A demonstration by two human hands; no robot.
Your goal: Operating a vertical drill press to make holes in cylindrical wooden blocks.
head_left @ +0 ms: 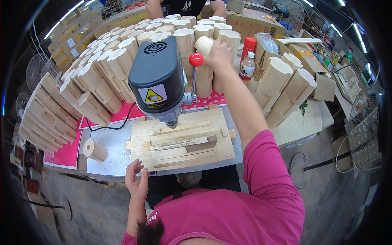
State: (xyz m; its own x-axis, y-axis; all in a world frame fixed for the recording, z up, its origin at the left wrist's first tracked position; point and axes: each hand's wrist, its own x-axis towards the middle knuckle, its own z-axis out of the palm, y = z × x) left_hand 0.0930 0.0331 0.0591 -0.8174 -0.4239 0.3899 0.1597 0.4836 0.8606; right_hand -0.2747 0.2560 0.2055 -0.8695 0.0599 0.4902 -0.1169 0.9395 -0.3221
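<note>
My right hand reaches over the table and is closed around a pale wooden cylinder, which tilts at the edge of the tall stacks of wooden cylinders. Near the front left of a wooden jig board, my left hand holds nothing, its fingers loosely bent and thumb apart. The board has raised strips and a slot along its middle. Above it stands a black drill press with a red-knobbed lever. One short cylinder with a hole in its end lies left of the board.
More stacked cylinders lean at the left and right. A bottle and a red can stand beyond my right arm. A black cable crosses the table. Another person is across it. Standing fans flank the table.
</note>
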